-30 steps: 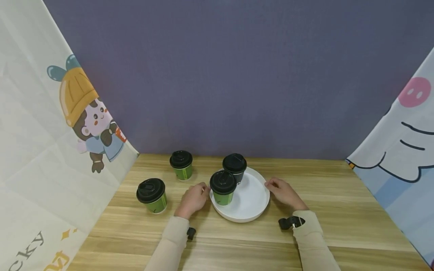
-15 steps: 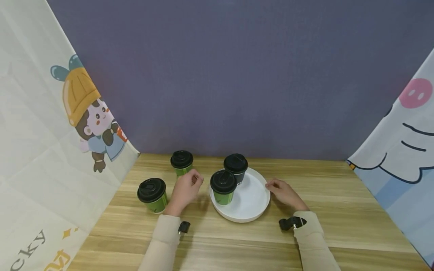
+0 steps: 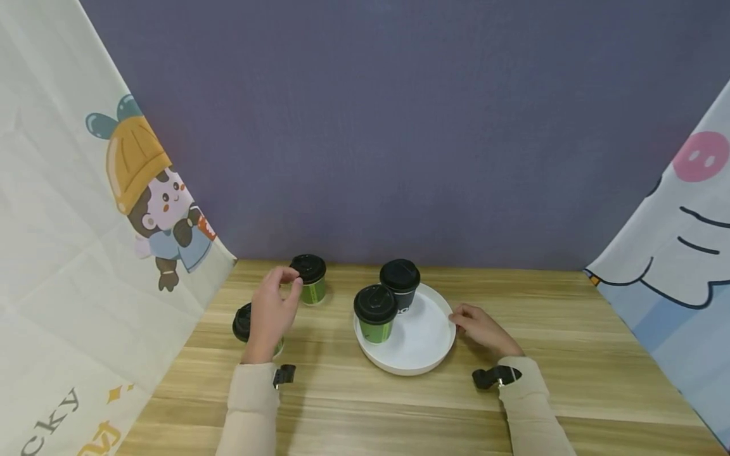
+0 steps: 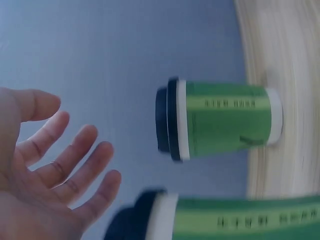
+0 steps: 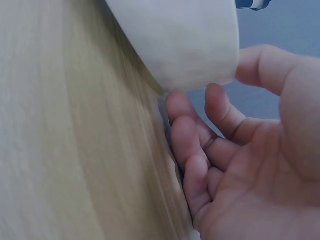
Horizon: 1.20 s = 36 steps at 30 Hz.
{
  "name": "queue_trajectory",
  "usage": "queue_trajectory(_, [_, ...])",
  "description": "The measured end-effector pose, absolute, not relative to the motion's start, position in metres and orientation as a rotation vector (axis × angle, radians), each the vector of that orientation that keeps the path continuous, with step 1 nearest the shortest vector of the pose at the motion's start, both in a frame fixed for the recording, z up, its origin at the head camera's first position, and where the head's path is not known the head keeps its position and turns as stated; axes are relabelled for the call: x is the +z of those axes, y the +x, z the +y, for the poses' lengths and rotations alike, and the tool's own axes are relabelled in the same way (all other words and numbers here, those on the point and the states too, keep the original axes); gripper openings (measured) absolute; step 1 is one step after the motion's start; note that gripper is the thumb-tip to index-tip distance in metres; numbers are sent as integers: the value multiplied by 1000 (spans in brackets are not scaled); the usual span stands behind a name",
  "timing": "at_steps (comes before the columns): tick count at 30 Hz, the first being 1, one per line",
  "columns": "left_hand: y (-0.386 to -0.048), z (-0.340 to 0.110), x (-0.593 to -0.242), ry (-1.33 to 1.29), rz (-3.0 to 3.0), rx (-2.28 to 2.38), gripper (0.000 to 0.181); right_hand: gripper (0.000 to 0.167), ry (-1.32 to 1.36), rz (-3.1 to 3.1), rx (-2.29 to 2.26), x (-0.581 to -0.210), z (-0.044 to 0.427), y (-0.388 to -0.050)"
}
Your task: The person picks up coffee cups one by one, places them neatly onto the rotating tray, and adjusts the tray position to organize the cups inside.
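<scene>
My left hand [image 3: 274, 311] hovers over the left side, fingers loosely bent and holding nothing. Behind it, partly hidden, stands a green paper coffee cup with black lid [image 3: 242, 322]. Past its fingertips is another lidded green coffee cup [image 3: 312, 288]; the left wrist view shows this cup [image 4: 227, 120] apart from the hand [image 4: 55, 175]. My right hand [image 3: 483, 329] pinches the right rim of a round white plate [image 3: 422, 354]; in the right wrist view, thumb and fingers meet the plate's wall [image 5: 195, 55]. On the plate stand a green lidded cup [image 3: 375, 330] and a dark lidded cup [image 3: 403, 297].
The wooden table [image 3: 376, 411] ends at a grey-blue backdrop [image 3: 399, 139]. Printed cloths hang at the left [image 3: 68, 253] and right [image 3: 684, 253]. Each wrist carries a black camera strap.
My left hand has left the plate's left side and moved left, over the nearer green cup, its fingers spreading apart. My right hand stays at the plate's rim.
</scene>
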<state>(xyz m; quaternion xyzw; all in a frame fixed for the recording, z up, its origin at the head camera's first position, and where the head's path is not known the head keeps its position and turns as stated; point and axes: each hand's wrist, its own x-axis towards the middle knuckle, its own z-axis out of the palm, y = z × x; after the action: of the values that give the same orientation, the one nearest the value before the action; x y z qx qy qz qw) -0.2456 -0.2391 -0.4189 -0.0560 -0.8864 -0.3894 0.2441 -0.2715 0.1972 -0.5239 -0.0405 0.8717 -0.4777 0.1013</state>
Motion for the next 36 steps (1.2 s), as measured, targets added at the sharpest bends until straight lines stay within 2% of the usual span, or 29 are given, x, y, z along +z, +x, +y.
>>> queue_trajectory(13, [-243, -284, -422, -81, -2696, -827, 42, 20, -95, 2486, -1487, -523, 197, -267])
queue_trajectory(21, [-239, -290, -421, -41, -2892, -725, 65, 18, -165, 2414, -1517, -525, 202, -268])
queue_trajectory(28, [-239, -289, -424, -33, -2905, -734, 65, 18, -271, 2356, -1554, -527, 209, -266])
queue_trajectory(36, [-241, -290, -428, -37, -2915, -698, 63, 19, -257, 2350, -1538, -525, 211, -265])
